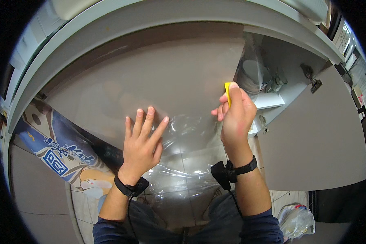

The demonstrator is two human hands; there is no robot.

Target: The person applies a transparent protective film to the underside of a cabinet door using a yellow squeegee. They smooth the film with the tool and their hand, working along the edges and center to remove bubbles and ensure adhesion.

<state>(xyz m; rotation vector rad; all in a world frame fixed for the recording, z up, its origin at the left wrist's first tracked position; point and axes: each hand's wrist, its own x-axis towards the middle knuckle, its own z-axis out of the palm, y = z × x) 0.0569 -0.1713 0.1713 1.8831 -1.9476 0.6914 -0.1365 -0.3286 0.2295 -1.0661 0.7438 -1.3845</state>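
A grey cabinet door fills the middle, with a sheet of clear plastic film over its lower part. The film hangs wrinkled towards my lap, and floor tiles show through it. My left hand rests with fingers spread on the film-covered surface, holding nothing. Near the door's right edge, my right hand grips a thin yellow scraper between thumb and fingers. Part of the scraper is hidden by the hand. At the upper right the film's edge stands loose past the door.
On the right, another grey door stands open on its metal hinge; glassware sits on a white shelf. A printed cartoon sheet slants at left. Overhead runs the counter edge. A plastic bag lies lower right.
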